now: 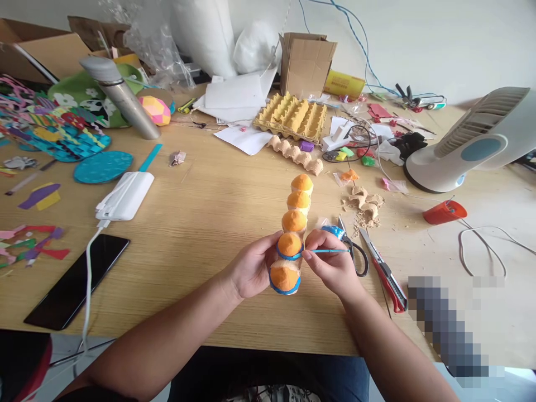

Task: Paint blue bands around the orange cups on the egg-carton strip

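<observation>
My left hand [253, 269] grips a strip of egg carton [309, 204] from its left side, above the table near the front edge. Rounded orange caps [293, 221] that look like modelling clay cover its row of bumps. Blue bands [285, 290] run round the lower edges of the nearest two caps. Pinched in my right hand [333, 267] is a thin blue stick [330, 251], its left end at the blue band of the second-nearest cap. A blue packet [334, 230] and black-handled scissors [360, 258] lie just beyond my right hand.
A red utility knife [387, 273] lies to the right, near carton scraps [364, 201] and an orange cup [444, 212]. A white fan [469, 145] stands at far right. Leftward are a phone [77, 282], a power bank [125, 195] and a steel bottle [125, 103]. Behind sits a yellow egg tray [291, 118].
</observation>
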### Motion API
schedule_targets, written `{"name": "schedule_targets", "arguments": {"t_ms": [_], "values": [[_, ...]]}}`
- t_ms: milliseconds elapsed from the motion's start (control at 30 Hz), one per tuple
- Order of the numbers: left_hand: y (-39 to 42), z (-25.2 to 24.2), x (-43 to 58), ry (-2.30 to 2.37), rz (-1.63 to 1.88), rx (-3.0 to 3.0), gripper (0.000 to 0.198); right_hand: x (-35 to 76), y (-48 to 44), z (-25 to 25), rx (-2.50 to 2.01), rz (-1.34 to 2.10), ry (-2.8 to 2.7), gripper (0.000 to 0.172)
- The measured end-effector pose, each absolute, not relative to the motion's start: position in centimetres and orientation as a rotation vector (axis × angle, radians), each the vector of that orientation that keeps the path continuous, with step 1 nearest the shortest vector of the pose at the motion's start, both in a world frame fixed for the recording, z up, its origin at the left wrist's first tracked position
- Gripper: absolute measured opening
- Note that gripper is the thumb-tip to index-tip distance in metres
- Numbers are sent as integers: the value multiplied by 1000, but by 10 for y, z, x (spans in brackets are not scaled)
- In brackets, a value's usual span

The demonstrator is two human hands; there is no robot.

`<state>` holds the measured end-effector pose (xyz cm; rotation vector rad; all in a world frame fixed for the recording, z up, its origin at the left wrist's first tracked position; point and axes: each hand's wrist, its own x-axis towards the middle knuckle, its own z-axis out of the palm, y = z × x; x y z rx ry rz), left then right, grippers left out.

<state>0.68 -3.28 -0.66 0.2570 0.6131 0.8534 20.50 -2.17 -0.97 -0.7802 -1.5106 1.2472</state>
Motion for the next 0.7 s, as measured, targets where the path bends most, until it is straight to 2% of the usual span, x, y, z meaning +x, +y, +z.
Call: {"name": "schedule_targets", "arguments": {"t_ms": [267, 533, 700], "values": [[-32, 4, 7, 620, 806, 151, 23, 207, -20, -7, -604, 1253, -1550, 22], [-33, 0, 7, 617, 827, 172, 29, 207, -23, -6, -707, 1109, -1632, 20], [-33, 0, 5, 543, 770, 196, 25, 208, -22, -7, -600, 1264, -1552, 22]]}}
